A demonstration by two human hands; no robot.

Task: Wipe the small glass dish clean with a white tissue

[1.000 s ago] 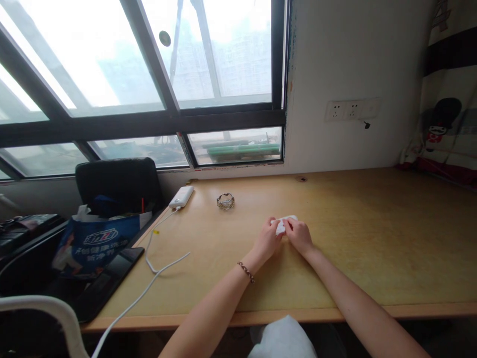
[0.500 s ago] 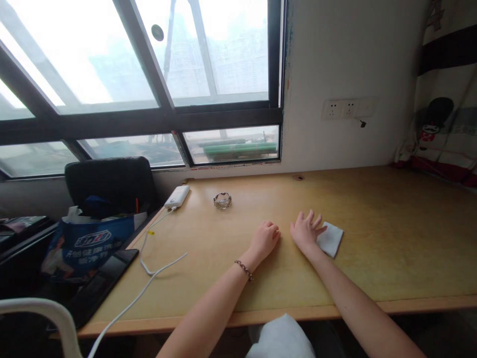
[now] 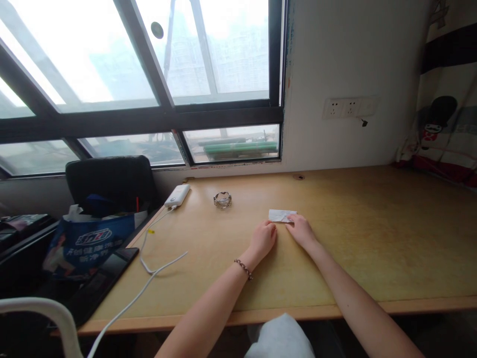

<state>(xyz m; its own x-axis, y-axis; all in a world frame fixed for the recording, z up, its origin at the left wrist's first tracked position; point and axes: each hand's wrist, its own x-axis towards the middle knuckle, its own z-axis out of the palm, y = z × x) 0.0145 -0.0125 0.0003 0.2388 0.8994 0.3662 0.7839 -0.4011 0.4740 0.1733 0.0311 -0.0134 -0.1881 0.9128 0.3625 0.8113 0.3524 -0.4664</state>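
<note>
A folded white sheet (image 3: 278, 215), which looks like paper or tissue, is in front of my hands near the middle of the wooden table. My right hand (image 3: 301, 231) pinches its right end between thumb and fingers. Curled closed, my left hand (image 3: 264, 237) is at the sheet's lower left corner. Its fingertips are turned under, so I cannot tell whether they hold anything. A braided bracelet (image 3: 244, 269) circles my left wrist. Farther back to the left, a silver openwork ring-shaped piece (image 3: 222, 200) stands apart from both hands.
At the table's left edge lies a white power bank (image 3: 177, 196) with a white cable (image 3: 164, 268) trailing forward. Beyond that edge are a black chair (image 3: 110, 179), a blue bag (image 3: 89, 243) and a dark flat panel (image 3: 108, 278). Wall and window bound the back.
My right hand, spread beside the sheet before, has closed on it. The sheet has moved left and away from me, turning as well. My left hand has barely moved.
</note>
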